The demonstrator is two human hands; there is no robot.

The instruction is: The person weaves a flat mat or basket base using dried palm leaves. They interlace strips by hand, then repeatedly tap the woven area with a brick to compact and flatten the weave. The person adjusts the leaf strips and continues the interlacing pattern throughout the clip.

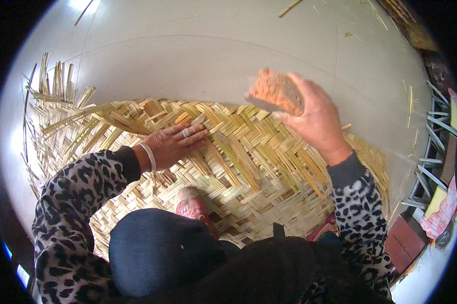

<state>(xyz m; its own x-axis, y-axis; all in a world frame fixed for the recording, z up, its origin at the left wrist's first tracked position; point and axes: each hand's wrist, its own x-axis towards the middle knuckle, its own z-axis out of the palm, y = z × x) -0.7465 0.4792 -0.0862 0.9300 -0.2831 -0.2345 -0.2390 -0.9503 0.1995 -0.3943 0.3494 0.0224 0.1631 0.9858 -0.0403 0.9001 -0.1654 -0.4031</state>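
Note:
A large woven mat (259,162) of pale yellow-green split strips lies on the floor under me. My left hand (173,145) rests flat on it near the far edge, fingers stretched out and holding nothing. My right hand (317,116) grips a broken piece of brick (277,90), orange and rough on one face and greyish on another. It is raised above the mat's far edge, to the right of my left hand, slightly blurred. Along that edge strips are folded over, while loose ends (61,86) stick up at the far left corner.
My red shoe (193,206) stands on the mat below my left hand. Loose strips (410,104) are scattered on the smooth grey floor (188,61). Metal-legged furniture (436,137) and a reddish-brown box-like object (404,240) line the right side.

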